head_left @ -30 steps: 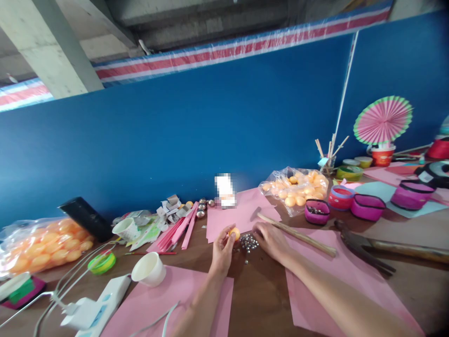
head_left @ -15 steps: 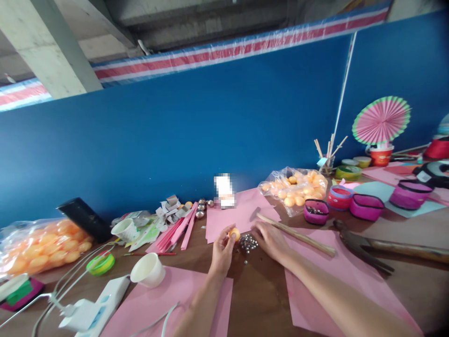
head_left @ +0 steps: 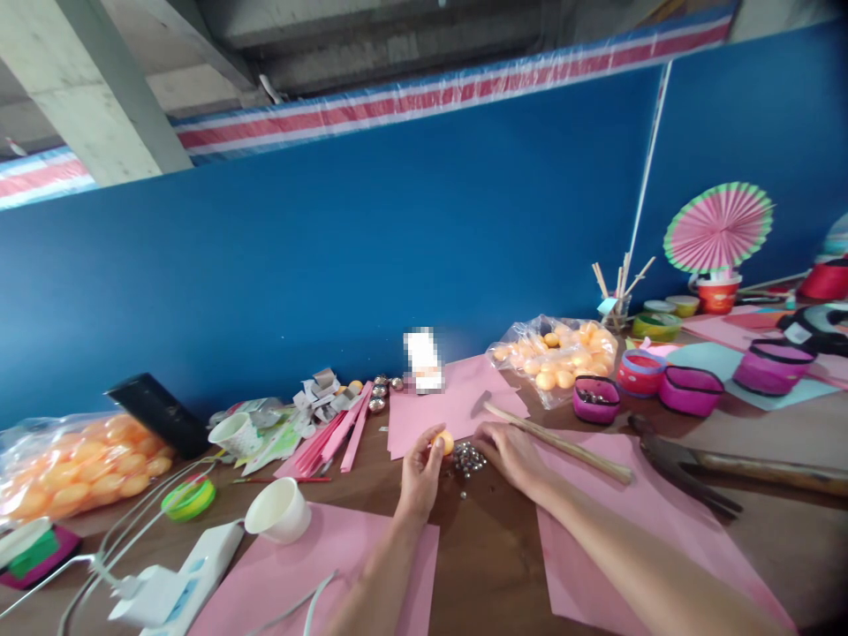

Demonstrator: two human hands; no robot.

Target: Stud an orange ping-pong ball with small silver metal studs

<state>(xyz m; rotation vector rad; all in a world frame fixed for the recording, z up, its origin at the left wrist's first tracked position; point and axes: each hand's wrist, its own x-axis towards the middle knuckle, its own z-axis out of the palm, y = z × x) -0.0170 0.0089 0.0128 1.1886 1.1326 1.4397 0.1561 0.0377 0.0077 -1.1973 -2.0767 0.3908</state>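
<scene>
My left hand (head_left: 420, 470) pinches an orange table tennis ball (head_left: 445, 441) between thumb and fingers, just above the brown table. Right beside the ball lies a loose pile of small shiny metal studs (head_left: 469, 458), with a single one a little nearer to me. At the pile's right edge is my right hand (head_left: 507, 450), its fingers curled together and pointing down at the studs. Whether a stud is between those fingertips is too small to see. Behind the right hand a hammer with a pale wooden handle (head_left: 570, 442) lies on pink paper (head_left: 623, 530).
Bags of orange balls lie at left (head_left: 86, 464) and back right (head_left: 560, 358). A claw hammer (head_left: 761, 468) rests at right, near magenta pouches (head_left: 691, 391). A white cup (head_left: 278, 511), a power strip (head_left: 199, 574) and cables occupy the left front. Several shiny studded balls (head_left: 378, 391) sit behind.
Almost nothing differs. The view has shifted very slightly, while both hands, the ball and the stud pile keep their places.
</scene>
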